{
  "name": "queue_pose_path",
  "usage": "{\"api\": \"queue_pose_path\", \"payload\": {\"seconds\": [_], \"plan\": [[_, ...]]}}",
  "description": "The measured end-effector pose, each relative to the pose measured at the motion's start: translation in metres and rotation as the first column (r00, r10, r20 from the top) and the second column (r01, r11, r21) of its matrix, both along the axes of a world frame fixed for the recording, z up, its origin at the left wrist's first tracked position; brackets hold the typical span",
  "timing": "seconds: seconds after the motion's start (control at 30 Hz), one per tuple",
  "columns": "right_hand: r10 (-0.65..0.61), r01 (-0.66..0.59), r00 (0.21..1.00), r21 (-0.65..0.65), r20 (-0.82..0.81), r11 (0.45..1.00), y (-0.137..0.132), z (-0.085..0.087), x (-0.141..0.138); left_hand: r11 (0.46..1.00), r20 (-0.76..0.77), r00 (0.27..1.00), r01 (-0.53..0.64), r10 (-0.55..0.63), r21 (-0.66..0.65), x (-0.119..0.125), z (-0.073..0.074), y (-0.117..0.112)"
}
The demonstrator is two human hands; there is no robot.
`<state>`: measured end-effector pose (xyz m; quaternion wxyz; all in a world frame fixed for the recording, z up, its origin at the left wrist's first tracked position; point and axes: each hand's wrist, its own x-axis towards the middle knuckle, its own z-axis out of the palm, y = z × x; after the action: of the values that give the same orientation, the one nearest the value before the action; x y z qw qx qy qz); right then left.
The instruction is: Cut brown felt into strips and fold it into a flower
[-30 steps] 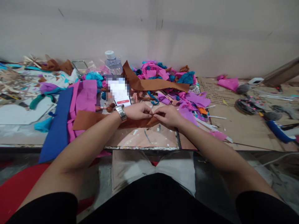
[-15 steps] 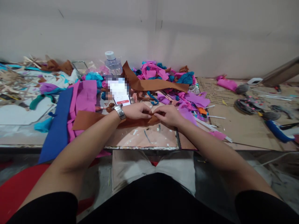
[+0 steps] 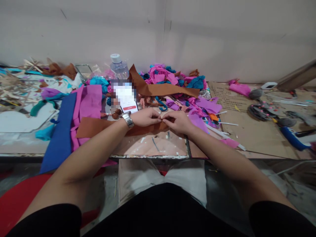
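Observation:
A brown felt strip (image 3: pixel 93 127) lies across the low work surface in front of me. My left hand (image 3: pixel 145 118), with a metal watch at the wrist, pinches the strip's right end. My right hand (image 3: pixel 178 121) pinches the same end from the other side, fingertips touching the left hand's. A phone (image 3: pixel 126 97) with a lit screen lies just behind my left hand. What the fingertips enclose is too small to tell.
Blue and magenta felt sheets (image 3: pixel 74 118) lie left of the strip. Pink, teal and brown scraps (image 3: pixel 170 82) are heaped behind, beside a water bottle (image 3: pixel 118 66). Cardboard (image 3: pixel 249 121) with tools and a blue-handled item (image 3: pixel 292 138) lies at right. A wall stands behind.
My hands stay pinched together on the brown strip's end, with only tiny finger shifts. The view has drifted very slightly.

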<state>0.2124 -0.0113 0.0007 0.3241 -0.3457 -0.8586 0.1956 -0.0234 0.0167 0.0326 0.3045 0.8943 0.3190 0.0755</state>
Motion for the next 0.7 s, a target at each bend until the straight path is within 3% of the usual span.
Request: {"api": "queue_pose_path", "payload": {"seconds": [0.5, 0.7], "plan": [[0.087, -0.096, 0.994, 0.148, 0.066, 0.984, 0.007, -0.0036, 0.0022, 0.962, 0.098, 0.993, -0.03, 0.059, -0.273, -0.0048, -0.0038, 0.0047], [0.051, -0.057, 0.997, 0.089, 0.06, 0.994, 0.006, -0.0044, 0.0021, 0.96, 0.108, 0.99, -0.055, 0.088, -0.274, -0.0043, -0.0051, 0.0027]]}}
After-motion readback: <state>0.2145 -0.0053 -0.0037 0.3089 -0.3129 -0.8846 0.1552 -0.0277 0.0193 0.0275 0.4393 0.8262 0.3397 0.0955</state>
